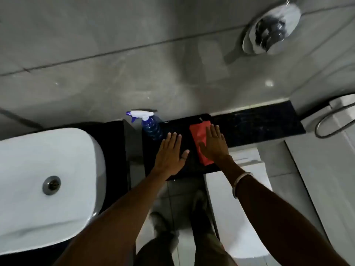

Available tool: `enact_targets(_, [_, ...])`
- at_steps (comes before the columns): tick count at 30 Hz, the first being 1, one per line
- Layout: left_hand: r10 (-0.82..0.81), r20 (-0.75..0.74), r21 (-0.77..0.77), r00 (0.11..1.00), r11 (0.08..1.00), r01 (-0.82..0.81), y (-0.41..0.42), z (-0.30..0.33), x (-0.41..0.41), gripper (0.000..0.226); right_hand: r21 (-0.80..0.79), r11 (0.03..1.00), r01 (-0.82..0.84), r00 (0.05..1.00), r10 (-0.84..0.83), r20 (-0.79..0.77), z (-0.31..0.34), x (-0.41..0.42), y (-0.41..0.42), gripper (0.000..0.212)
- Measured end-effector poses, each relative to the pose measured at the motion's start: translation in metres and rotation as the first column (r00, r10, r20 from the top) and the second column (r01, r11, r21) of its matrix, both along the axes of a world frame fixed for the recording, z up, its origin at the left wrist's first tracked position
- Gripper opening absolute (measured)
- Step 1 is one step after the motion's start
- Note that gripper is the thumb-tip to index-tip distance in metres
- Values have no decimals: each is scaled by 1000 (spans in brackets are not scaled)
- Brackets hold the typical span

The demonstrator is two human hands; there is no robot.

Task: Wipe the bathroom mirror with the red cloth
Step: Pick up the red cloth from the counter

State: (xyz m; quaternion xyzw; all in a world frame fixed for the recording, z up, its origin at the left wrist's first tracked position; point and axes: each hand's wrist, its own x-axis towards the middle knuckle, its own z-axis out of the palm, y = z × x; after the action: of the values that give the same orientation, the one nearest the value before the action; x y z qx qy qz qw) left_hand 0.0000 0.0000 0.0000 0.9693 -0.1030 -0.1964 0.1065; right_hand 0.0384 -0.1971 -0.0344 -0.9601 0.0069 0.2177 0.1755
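Two hands: both lay flat on the dark ledge (249, 123).
Left hand (170, 154): palm down, fingers spread, gripping nothing.
Right hand (214, 144): flat on the red cloth (198, 139), pressing, not clutching.
Cloth: on the ledge, right of the spray bottle (150, 125).
Sink (48, 169): far left.

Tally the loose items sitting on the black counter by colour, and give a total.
Red: 1, the red cloth, under the right hand
Blue: 1, the spray bottle, beside the left hand
Total: 2
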Motion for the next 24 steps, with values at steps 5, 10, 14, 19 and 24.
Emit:
enact_targets(5, [5, -52, 78, 999, 997, -1, -5, -50, 23, 71, -136, 990, 45, 993, -60, -105, -61, 15, 21, 97])
enact_targets(10, [-41, 6, 65, 999, 997, 41, 3, -51, 22, 70, -294, 956, 13, 985, -63, -162, -62, 16, 48, 68])
enact_targets(14, [-20, 186, -59, 982, 998, 31, 15, -1, 21, 67, 128, 957, 260, 957, -238, -169, -15, 33, 36, 60])
enact_targets(19, [26, 514, -156, 857, 986, 64, 48, 96, 40, 62, 739, -22, 674, 673, -394, -626, 87, 23, 55, 20])
enact_targets(24, [35, 807, -68, 590, 997, 34, 114, 211, 61, 63, 605, -462, 648, 675, -21, -738, 200, 26, 107, 44])
